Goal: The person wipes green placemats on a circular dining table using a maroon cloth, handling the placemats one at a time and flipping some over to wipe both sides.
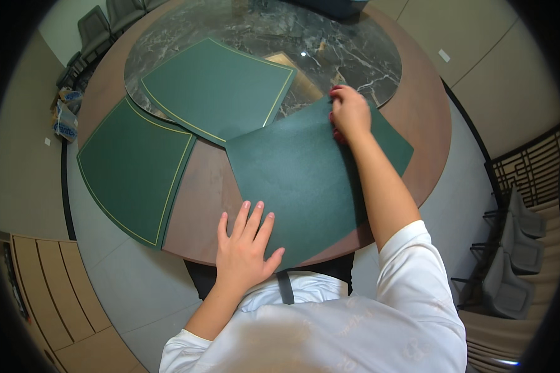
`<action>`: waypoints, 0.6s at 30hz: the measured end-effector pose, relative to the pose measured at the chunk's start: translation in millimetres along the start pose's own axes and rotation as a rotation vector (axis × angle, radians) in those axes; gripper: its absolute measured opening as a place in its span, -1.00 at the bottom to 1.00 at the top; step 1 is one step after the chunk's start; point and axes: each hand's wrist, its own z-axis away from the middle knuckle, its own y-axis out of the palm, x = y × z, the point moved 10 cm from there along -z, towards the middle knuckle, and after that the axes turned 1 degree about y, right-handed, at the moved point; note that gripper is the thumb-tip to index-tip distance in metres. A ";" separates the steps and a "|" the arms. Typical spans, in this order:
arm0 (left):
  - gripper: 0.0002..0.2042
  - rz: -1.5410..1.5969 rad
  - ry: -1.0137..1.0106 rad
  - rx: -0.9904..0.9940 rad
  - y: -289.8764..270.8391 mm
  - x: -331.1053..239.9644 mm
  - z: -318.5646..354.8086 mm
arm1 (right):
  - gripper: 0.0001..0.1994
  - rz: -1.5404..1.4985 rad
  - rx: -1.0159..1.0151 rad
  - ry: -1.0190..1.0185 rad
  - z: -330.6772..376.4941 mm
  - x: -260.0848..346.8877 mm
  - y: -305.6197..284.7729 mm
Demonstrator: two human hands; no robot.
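Observation:
A plain dark green placemat (pixel 305 177) lies in front of me on the round brown table (pixel 202 211). My left hand (pixel 244 245) rests flat on its near edge, fingers spread. At the mat's far edge my right hand (pixel 350 113) has its fingers curled on the rim, arm stretched across the mat. Two more green placemats with gold border lines lie nearby: one (pixel 137 168) on the left of the table, one (pixel 221 87) partly on the dark marble turntable (pixel 354 43).
Grey chairs (pixel 102 25) stand beyond the table at the far left, and more chairs (pixel 516 248) stand at the right. A bag (pixel 65 115) lies on the floor at the left. Wooden panelling (pixel 50 286) is at the lower left.

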 end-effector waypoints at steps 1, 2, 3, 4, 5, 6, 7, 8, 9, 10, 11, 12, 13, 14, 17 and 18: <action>-0.30 -0.003 -0.003 -0.001 -0.1 -0.7 1.3 | -0.80 0.058 0.006 0.071 -10.2 -21.7 -1.3; -0.31 -0.006 0.000 -0.005 -0.6 -1.4 0.9 | -0.79 0.135 -0.006 0.143 -18.9 -39.1 -5.0; -0.31 -0.006 0.002 -0.009 -1.3 -2.0 0.9 | -0.78 0.216 -0.018 0.216 -24.3 -50.5 -8.1; -0.32 -0.004 0.010 -0.018 -1.5 -2.3 -0.4 | -0.78 0.258 -0.017 0.269 -30.9 -57.7 -6.0; -0.32 0.000 0.019 -0.028 -0.6 -2.6 -1.9 | -0.77 0.302 -0.016 0.324 -37.2 -65.3 -5.1; -0.32 -0.003 0.017 -0.033 -1.3 -2.4 -0.9 | -0.77 0.337 -0.006 0.377 -38.0 -64.9 -2.7; -0.32 -0.004 0.013 -0.030 -1.8 -2.6 -0.7 | -0.78 0.299 -0.004 0.352 -36.7 -59.3 -1.2; -0.32 -0.003 0.011 -0.028 -2.0 -3.2 -1.4 | -0.79 0.263 -0.004 0.328 -32.1 -54.8 -1.4; -0.33 -0.003 0.008 -0.028 -2.2 -3.1 -2.5 | -0.80 0.227 -0.003 0.302 -27.9 -47.0 -1.8; -0.33 -0.006 0.004 -0.028 -2.1 -2.8 -2.4 | -0.81 0.155 0.006 0.243 -22.7 -36.9 0.5; -0.33 -0.008 0.002 -0.028 -1.8 -2.8 -1.8 | -0.83 0.084 0.014 0.186 -15.4 -26.9 2.3; -0.33 -0.005 0.004 -0.029 -1.3 -3.1 -2.6 | -0.86 0.003 -0.019 0.053 -5.5 -13.7 1.0; -0.33 -0.011 0.006 -0.029 -1.3 -3.3 -3.6 | -0.88 -0.076 -0.027 -0.083 8.3 7.3 2.5; -0.33 -0.022 0.000 -0.027 -1.9 -2.2 -2.8 | -0.90 -0.162 -0.003 -0.200 26.5 40.8 1.7; -0.33 -0.029 0.007 -0.006 0.8 -3.7 -2.3 | -0.87 -0.386 0.178 -0.405 100.0 125.8 -9.6; -0.33 -0.034 0.009 -0.001 1.3 -2.7 -2.5 | -0.85 -0.442 0.329 -0.536 130.5 153.5 -11.2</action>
